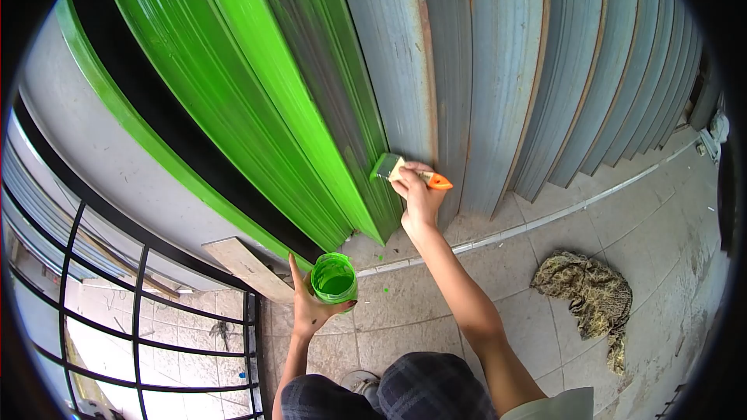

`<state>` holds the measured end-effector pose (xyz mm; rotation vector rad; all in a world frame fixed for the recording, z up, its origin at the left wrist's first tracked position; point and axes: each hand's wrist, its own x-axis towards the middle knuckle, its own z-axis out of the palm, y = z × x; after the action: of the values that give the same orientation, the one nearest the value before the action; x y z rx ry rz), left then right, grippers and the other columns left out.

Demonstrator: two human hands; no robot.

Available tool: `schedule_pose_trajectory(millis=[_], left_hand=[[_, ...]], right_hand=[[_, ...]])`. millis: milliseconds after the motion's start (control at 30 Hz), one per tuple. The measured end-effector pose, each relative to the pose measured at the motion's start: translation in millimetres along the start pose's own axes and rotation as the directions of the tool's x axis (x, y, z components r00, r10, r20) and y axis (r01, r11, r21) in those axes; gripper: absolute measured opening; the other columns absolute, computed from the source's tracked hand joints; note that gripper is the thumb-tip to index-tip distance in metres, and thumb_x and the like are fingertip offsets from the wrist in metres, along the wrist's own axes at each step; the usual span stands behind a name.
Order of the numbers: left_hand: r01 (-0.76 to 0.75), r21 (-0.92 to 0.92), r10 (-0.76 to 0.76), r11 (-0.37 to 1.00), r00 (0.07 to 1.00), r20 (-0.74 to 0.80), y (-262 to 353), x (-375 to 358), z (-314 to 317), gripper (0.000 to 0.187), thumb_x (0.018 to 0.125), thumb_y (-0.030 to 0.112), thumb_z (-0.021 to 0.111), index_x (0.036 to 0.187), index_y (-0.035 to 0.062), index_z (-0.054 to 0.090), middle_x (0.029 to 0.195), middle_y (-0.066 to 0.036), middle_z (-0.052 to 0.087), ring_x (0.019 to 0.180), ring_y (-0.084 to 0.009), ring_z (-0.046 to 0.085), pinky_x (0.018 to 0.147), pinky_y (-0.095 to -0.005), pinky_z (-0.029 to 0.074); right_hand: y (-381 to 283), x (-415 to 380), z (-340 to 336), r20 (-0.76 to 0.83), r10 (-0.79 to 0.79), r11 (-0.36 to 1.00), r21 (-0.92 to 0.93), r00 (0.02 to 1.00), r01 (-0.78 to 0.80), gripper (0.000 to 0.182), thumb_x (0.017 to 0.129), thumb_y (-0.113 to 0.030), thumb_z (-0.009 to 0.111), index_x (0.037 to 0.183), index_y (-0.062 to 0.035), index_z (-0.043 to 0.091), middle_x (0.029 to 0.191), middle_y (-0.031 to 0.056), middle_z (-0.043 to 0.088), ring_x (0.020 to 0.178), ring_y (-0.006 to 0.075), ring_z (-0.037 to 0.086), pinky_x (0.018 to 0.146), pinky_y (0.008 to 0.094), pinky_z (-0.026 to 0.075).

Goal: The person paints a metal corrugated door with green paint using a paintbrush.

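In my right hand (pixel 421 196) is a paintbrush (pixel 401 170) with a pale ferrule area and an orange handle tip. Its green-wet bristles touch the lower part of a folded metal panel (pixel 327 54), which is partly green and partly dull grey. My left hand (pixel 310 307) grips a small open jar of green paint (pixel 334 278) from below and the side, its thumb and fingers around it. Glossy green panels (pixel 226 109) rise to the left of the brush. Bare grey panels (pixel 498 93) stand to its right.
A black metal grille (pixel 138 319) stands at lower left, beside a wooden board (pixel 247 268). A crumpled brown-yellow cloth (pixel 587 295) lies on the tiled floor (pixel 498 264) to the right. Green drips spot the floor below the panels. My knees (pixel 428 389) are at the bottom.
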<state>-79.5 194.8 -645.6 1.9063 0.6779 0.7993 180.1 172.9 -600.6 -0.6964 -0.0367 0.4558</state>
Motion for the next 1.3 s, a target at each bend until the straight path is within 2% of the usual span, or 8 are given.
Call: schedule_pose_trajectory(millis=[233,467,600,667,700,833,1133,1300], left_hand=[[0.014,-0.021,-0.014,1.0,1.0,-0.002,-8.5,-0.1,0.2,0.142,0.053,0.012,0.09,0.141,0.004,-0.021,0.116,-0.022,0.056,0.107,-0.0283,0.058,0.097,-0.0375,0.044],[0.023,0.055,-0.024,0.998,0.999,0.022,-5.7,-0.8,-0.7,0.142,0.053,0.022,0.09,0.141,0.0021,-0.02,0.118,-0.022,0.057,0.109,-0.031,0.057,0.098,-0.039,0.042],[-0.013,0.148,0.006,0.989,0.999,0.05,-2.2,-6.7,-5.3,0.141,0.053,0.022,0.09,0.142,0.0053,-0.019,0.121,-0.021,0.056,0.111,-0.0326,0.057,0.099,-0.0386,0.042],[-0.017,0.194,0.003,0.981,0.997,0.075,-0.5,-8.7,-7.1,0.14,0.054,0.021,0.089,0.142,0.0059,-0.019,0.124,-0.02,0.055,0.111,-0.0336,0.056,0.099,-0.0391,0.043],[-0.023,0.215,0.004,0.976,0.996,0.091,1.0,-7.8,-8.0,0.139,0.054,0.021,0.088,0.142,0.0062,-0.018,0.125,-0.02,0.054,0.112,-0.0342,0.056,0.099,-0.0393,0.043],[-0.084,0.26,0.054,0.962,0.991,0.119,9.4,-5.7,-7.1,0.137,0.055,0.021,0.087,0.143,0.0065,-0.016,0.127,-0.018,0.053,0.11,-0.037,0.056,0.097,-0.0412,0.045],[-0.238,0.354,0.212,0.905,0.971,0.111,16.7,-6.7,-9.5,0.129,0.056,0.019,0.085,0.144,0.0015,-0.007,0.128,-0.014,0.052,0.118,-0.0358,0.049,0.097,-0.0403,0.044],[-0.25,0.363,0.216,0.898,0.967,0.132,18.0,-7.0,-9.3,0.126,0.056,0.018,0.084,0.144,0.0,-0.003,0.129,-0.014,0.052,0.12,-0.0359,0.048,0.098,-0.0403,0.043]], right_hand=[[-49.5,-12.7,36.1,0.147,-0.127,0.979,0.18,0.981,0.1,0.017,0.079,-0.001,0.065,0.092,-0.0034,0.055,0.092,0.0114,0.062,0.085,0.0251,0.065,0.079,0.0361,0.056],[53.8,-6.2,-103.6,-0.101,0.091,0.972,-0.209,0.991,-0.11,0.02,0.077,-0.003,0.066,0.095,-0.004,0.056,0.097,0.0111,0.06,0.088,0.0244,0.064,0.078,0.0376,0.056],[2.6,-40.1,-92.6,0.178,0.119,0.937,-0.345,0.977,-0.052,0.022,0.079,-0.005,0.066,0.099,-0.0019,0.056,0.097,0.0099,0.06,0.088,0.0207,0.063,0.078,0.036,0.056],[-36.1,-59.0,-75.1,0.45,0.163,0.91,-0.412,0.878,0.043,0.024,0.079,-0.005,0.067,0.1,0.0006,0.055,0.094,0.0096,0.061,0.086,0.0174,0.063,0.077,0.0321,0.054],[-51.5,-62.7,-72.7,0.647,0.158,0.87,-0.448,0.746,0.204,0.019,0.081,-0.004,0.067,0.097,0.0027,0.059,0.087,0.0106,0.066,0.079,0.0168,0.065,0.069,0.0261,0.053],[-77.4,-92.4,-32.3,0.901,0.259,0.675,-0.427,0.349,0.602,0.015,0.075,-0.003,0.072,0.089,-0.0037,0.068,0.092,0.0113,0.07,0.078,0.0174,0.069,0.064,0.025,0.054],[-51.2,-103.1,-20.3,0.895,0.443,0.458,-0.179,-0.049,0.871,0.02,0.074,-0.002,0.065,0.093,-0.0056,0.066,0.102,0.01,0.067,0.085,0.0228,0.067,0.068,0.0316,0.055],[-42.2,-107.1,-12.2,0.822,0.556,0.418,-0.151,-0.121,0.896,0.023,0.072,-0.001,0.066,0.094,-0.0073,0.066,0.102,0.0089,0.067,0.089,0.0238,0.067,0.073,0.0331,0.056]])
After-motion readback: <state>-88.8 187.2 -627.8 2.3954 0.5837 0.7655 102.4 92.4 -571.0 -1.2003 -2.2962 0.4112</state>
